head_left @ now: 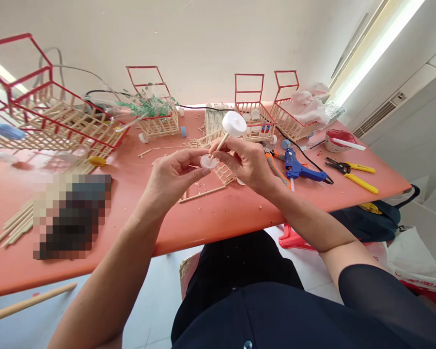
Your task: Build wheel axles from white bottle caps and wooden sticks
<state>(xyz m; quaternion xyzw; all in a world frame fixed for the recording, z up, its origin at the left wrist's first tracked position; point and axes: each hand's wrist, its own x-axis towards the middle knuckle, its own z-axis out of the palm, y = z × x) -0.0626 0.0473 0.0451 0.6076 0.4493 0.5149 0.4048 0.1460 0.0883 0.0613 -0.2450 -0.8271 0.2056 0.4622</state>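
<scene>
Between the thumb and fingers of my left hand (176, 174) is a white plastic bottle cap (208, 161), its hollow side towards me. My right hand (245, 162) pinches a short wooden stick (223, 141). A second white bottle cap (234, 124) sits on the stick's upper end. The stick's lower end meets the left-hand cap or comes very close; whether it is fixed there I cannot tell. Beneath my hands lies a small lattice of wooden sticks (223, 174), partly hidden, with a loose stick (203, 194) in front.
Several stick-built carts with red trim stand along the back, including a large one (54, 121) at left. A blue glue gun (298, 167), yellow-handled wire strippers (352, 173), orange-handled pliers (276, 167) and a red-stained bowl (339, 140) lie right. Wooden sticks (20, 220) lie left beside a pixelated object (74, 218).
</scene>
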